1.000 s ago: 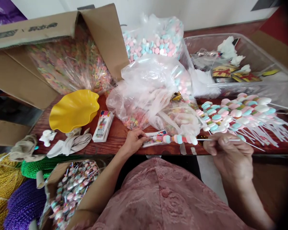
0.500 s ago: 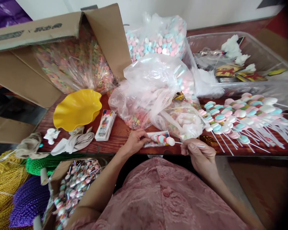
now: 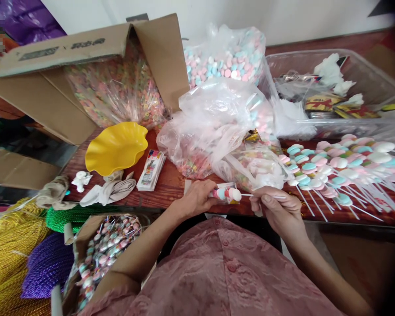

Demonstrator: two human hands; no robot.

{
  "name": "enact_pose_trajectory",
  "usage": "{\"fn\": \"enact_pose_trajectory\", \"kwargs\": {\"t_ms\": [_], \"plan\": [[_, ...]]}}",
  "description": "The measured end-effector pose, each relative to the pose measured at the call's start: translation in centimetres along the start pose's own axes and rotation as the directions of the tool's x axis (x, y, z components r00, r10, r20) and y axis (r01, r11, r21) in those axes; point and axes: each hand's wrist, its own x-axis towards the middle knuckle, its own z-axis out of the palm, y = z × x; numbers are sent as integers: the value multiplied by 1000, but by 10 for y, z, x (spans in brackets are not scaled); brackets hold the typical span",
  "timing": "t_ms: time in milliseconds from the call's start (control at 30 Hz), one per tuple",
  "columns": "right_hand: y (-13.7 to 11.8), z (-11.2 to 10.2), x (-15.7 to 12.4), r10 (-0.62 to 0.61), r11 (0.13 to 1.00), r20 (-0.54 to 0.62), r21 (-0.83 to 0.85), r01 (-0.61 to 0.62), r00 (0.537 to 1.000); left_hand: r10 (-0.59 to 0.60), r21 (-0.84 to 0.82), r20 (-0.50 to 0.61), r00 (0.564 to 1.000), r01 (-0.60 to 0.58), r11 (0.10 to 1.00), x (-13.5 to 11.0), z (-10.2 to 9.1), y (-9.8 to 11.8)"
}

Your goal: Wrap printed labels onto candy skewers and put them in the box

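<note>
A candy skewer (image 3: 234, 194) of pink, blue and white pieces lies level near the table's front edge, its white stick pointing right. My right hand (image 3: 279, 207) pinches that stick between thumb and fingers. At the other end, my left hand (image 3: 197, 197) is closed over a clear printed wrapper (image 3: 232, 200) around the candy's tip; its fingertips are partly hidden. Whether the candy is fully inside the wrapper I cannot tell. To the right lies a pile of similar candy skewers (image 3: 342, 162) with white sticks. A stack of printed wrappers (image 3: 151, 170) sits left of my left hand.
Plastic bags of candy (image 3: 217, 118) stand behind my hands, beside a clear bin (image 3: 332, 125). At left are a yellow wavy dish (image 3: 115, 149), a cardboard box (image 3: 161, 57) and crumpled gloves (image 3: 108, 192). Below the edge, a carton (image 3: 82, 237) holds wrapped skewers beside bundles of shiny beads (image 3: 48, 265).
My left hand has slid right along the wrapper, nearer the candy. My right hand still holds the stick. The whole view has shifted slightly.
</note>
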Motion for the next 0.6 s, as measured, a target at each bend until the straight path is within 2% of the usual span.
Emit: {"fn": "enact_pose_trajectory", "kwargs": {"t_ms": [100, 200, 267, 367, 500, 600], "plan": [[0, -6, 2, 13, 996, 103, -85, -4, 995, -46, -128, 23, 999, 48, 991, 0, 4, 5], [-3, -9, 8, 24, 998, 35, -59, -22, 999, -106, -151, -13, 994, 103, 983, -1, 5, 8], [-7, -7, 11, 6, 1000, -42, -23, -7, 999, -135, -105, -70, 988, 127, 986, -1, 5, 9], [-14, -1, 12, -29, 1000, -107, -11, 28, 994, -119, 5, -134, 984, 120, 993, -1, 5, 8], [-19, 6, 9, -76, 997, -127, 7, 77, 989, -105, 66, -158, 982, 117, 991, -1, 4, 9], [-18, 8, 7, -78, 996, -83, 28, 80, 994, -127, -24, -120, 985, 125, 992, 1, 3, 17]]}}
